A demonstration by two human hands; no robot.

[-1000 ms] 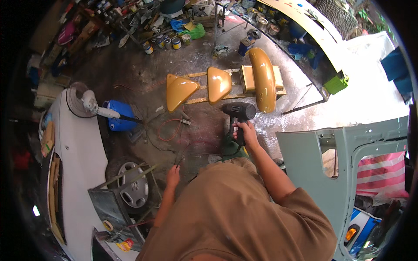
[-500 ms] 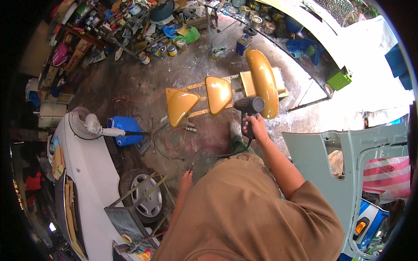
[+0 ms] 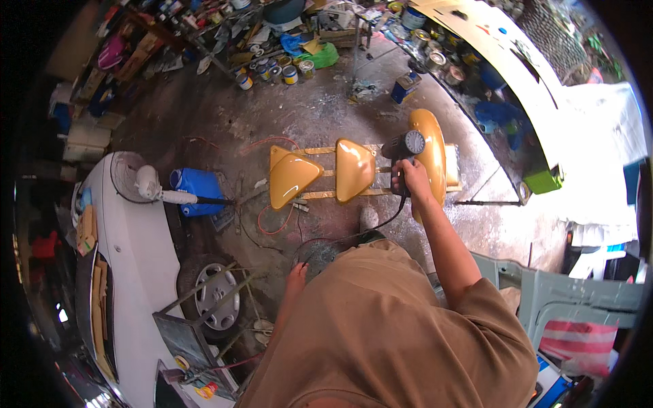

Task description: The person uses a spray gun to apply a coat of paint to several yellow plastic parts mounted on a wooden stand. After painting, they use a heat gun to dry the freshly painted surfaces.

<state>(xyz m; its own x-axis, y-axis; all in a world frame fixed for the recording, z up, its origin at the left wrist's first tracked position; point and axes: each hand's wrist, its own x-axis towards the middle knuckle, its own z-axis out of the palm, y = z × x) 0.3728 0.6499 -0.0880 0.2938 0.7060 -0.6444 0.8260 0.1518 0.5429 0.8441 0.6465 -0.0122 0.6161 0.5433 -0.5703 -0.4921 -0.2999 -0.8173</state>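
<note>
I have the right hand (image 3: 412, 178) wrapped round the handle of a black blower (image 3: 403, 144), its round grille turned up toward my camera. From where I look down, the blower covers part of the curved gold fender (image 3: 435, 163) and the gap left of it; I cannot tell how far it is above them. The right forearm crosses in front of the fender's lower end.

The left hand (image 3: 296, 275) hangs low beside the shirt (image 3: 381, 326), with the blower's dark cord (image 3: 390, 223) running to its fingertips. It is too small in my view to tell whether they close on it.

Left of the fender I see the middle panel (image 3: 354, 170) and then the left panel (image 3: 294, 179), both glossy gold, lying apart on a frame (image 3: 323, 195) of gold-coloured rails low over the floor (image 3: 204, 115). A shoe (image 3: 369, 217) stands just below the middle panel.

Farther left are a blue can (image 3: 197, 190), a fan (image 3: 146, 183) and a pale car body (image 3: 143, 238), with a wheel (image 3: 218, 299) near it. Beyond the frame I see paint tins (image 3: 290, 73) and a dark blue tin (image 3: 406, 87); off to the right, a green crate (image 3: 544, 181) and a grey-green door panel (image 3: 585, 299).
</note>
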